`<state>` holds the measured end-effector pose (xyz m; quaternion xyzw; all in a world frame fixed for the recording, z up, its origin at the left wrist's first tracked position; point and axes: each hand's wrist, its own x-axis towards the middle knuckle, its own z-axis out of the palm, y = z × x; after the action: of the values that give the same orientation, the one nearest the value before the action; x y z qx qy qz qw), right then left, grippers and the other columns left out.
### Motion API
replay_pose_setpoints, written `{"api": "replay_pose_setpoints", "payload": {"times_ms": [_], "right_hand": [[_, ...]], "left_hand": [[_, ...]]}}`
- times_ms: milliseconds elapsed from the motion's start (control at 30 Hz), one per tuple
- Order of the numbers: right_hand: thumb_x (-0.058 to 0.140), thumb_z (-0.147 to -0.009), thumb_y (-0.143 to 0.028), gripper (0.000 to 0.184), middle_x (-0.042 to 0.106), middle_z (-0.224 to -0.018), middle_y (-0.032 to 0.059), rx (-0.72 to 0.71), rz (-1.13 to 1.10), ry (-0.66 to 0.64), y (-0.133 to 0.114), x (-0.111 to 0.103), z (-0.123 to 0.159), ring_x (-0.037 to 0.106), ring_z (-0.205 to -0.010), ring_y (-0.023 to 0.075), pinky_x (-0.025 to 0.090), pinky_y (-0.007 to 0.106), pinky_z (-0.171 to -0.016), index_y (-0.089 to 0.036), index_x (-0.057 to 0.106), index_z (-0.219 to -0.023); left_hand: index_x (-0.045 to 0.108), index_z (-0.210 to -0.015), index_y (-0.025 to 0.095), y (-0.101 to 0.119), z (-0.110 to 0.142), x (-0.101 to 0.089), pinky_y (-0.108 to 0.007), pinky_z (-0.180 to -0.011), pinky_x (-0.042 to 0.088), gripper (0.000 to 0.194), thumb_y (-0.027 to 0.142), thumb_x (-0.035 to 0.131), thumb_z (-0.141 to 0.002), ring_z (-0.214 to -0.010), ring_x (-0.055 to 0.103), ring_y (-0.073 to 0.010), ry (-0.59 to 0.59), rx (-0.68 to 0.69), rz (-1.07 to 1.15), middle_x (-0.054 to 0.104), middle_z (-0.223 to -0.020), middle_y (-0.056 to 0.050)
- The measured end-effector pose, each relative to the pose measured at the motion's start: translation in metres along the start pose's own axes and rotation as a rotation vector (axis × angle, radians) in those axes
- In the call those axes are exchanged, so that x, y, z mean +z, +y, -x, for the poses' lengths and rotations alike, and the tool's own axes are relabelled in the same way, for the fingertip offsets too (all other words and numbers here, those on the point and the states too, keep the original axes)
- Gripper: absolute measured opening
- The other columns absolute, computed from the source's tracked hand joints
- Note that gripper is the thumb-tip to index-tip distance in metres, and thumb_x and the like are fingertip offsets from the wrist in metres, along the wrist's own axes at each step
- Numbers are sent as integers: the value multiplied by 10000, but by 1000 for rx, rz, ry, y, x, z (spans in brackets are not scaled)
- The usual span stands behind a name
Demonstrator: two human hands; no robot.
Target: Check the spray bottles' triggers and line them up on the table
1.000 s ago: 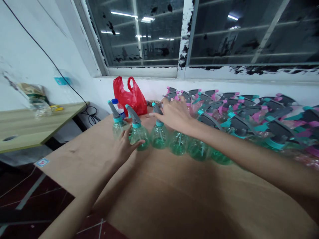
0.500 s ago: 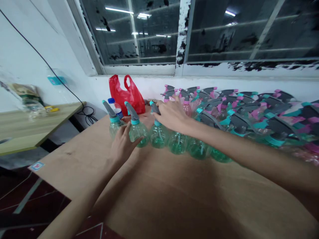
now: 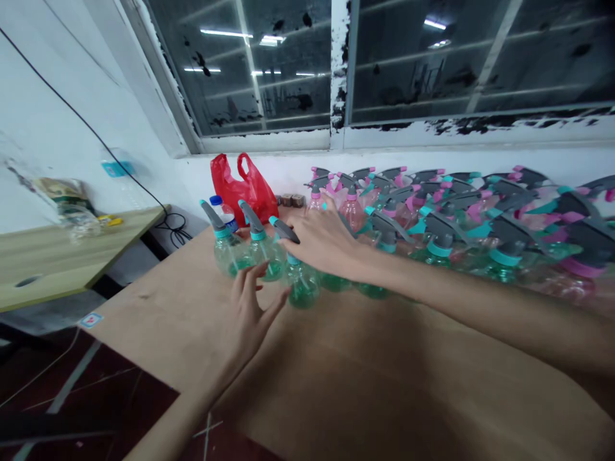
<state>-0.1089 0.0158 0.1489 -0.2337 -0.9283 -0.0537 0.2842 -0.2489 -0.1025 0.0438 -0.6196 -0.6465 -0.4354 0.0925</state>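
Observation:
My right hand [image 3: 327,237] is closed round the grey spray head of a spray bottle [image 3: 302,288], a clear round one with a turquoise collar and green tint, which stands slightly forward of its row. To its left are two similar green bottles, the nearer one [image 3: 275,256] and the outer one [image 3: 225,253], both upright. My left hand [image 3: 250,307] hovers just in front of these, fingers spread and nothing in it. More green bottles [image 3: 335,282] continue the row, partly hidden under my right wrist. Behind them, a pink spray bottle [image 3: 352,214] stands among many others.
A red plastic bag [image 3: 250,192] and a blue-capped bottle [image 3: 225,211] stand behind the green bottles, near the wall. Crowded spray bottles fill the table's right rear. The wooden table [image 3: 158,326] ends at the left; a separate lower desk [image 3: 52,256] stands beyond it.
My left hand has drawn back from the second bottle, towards me and right. My right hand has shifted the third bottle slightly forward, and its head is tilted more.

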Motion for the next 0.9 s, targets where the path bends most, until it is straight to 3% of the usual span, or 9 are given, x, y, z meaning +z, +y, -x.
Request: {"api": "replay_pose_setpoints", "payload": {"times_ms": [167, 267, 467, 600, 733, 900], "right_hand": [[501, -854, -324, 263, 705, -756, 90, -27, -60, -5, -13, -22, 35, 633, -749, 234, 400, 371, -721, -136, 676, -802], [504, -857, -360, 273, 707, -771, 91, 16, -96, -21, -12, -36, 63, 637, -715, 242, 399, 343, -594, -141, 664, -824], [569, -794, -553, 461, 688, -935, 94, 193, -435, -138, 16, -62, 125, 630, -777, 241, 459, 352, -625, -188, 614, -1073], [700, -685, -539, 618, 632, -1100, 68, 303, -623, -174, 43, -68, 170, 615, -934, 252, 495, 364, -714, -236, 510, -1190], [748, -658, -484, 733, 591, -1176, 99, 334, -654, -56, 67, -68, 207, 574, -1037, 261, 481, 399, -831, -189, 442, -1255], [682, -758, -418, 469, 641, -1067, 66, 427, -769, 193, 82, -73, 235, 619, -906, 206, 501, 362, -792, -198, 552, -1152]], "left_hand": [[345, -1355, 256, 16, 30, 18, -453, -905, 476, 619, 463, 628, -845, -1147, 511, -287, -159, -17, 76, 490, -1259, -97], [264, -1402, 274, 34, 44, 24, -490, -929, 448, 686, 456, 624, -847, -1156, 511, -302, -249, -51, 130, 480, -1302, -104], [284, -1383, 274, 86, 53, 39, -509, -960, 414, 675, 465, 632, -837, -1162, 502, -313, -365, -33, 213, 508, -1257, -93], [304, -1386, 282, 118, 49, 62, -506, -993, 382, 673, 434, 654, -831, -1207, 461, -303, -454, 5, 322, 488, -1282, -85], [352, -1350, 258, 151, 47, 91, -530, -988, 369, 663, 427, 689, -804, -1202, 455, -311, -527, 41, 389, 487, -1266, -96], [374, -1312, 197, 193, 50, 127, -519, -932, 422, 740, 505, 730, -740, -1156, 487, -343, -569, 119, 423, 500, -1238, -141]]}}
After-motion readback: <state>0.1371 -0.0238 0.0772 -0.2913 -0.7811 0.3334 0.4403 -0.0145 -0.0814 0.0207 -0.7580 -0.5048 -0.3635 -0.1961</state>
